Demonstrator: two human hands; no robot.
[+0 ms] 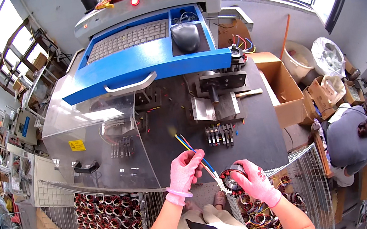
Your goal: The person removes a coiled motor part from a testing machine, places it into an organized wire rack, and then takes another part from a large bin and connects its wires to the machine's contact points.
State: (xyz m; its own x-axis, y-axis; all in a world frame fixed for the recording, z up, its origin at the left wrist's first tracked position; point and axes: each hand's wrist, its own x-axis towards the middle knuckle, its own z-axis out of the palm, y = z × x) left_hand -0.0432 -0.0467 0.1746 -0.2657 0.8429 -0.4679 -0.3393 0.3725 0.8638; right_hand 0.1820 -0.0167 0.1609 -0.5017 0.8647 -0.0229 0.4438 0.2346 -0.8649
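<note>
In a pink glove, my right hand (pixel 254 181) grips a ring-shaped motor stator (pixel 231 178) with dark windings, in front of the bench's near edge. A bundle of coloured wires (pixel 208 165), blue, yellow, red and white, runs up and left from the stator. My left hand (pixel 185 173), gloved in pink too, pinches these wires partway along their length. Their free ends point toward the dark bench top (pixel 175 150). A white braided tie or sleeve (pixel 221 186) wraps the wires beside the stator.
Ahead on the bench stand a metal fixture (pixel 215 102) and a row of small clamps (pixel 220 135). A clear guard (pixel 96 143) covers the left side. Wire baskets of stators (pixel 110 228) flank my legs. A co-worker (pixel 349 135) bends at the right, near cardboard boxes (pixel 281 88).
</note>
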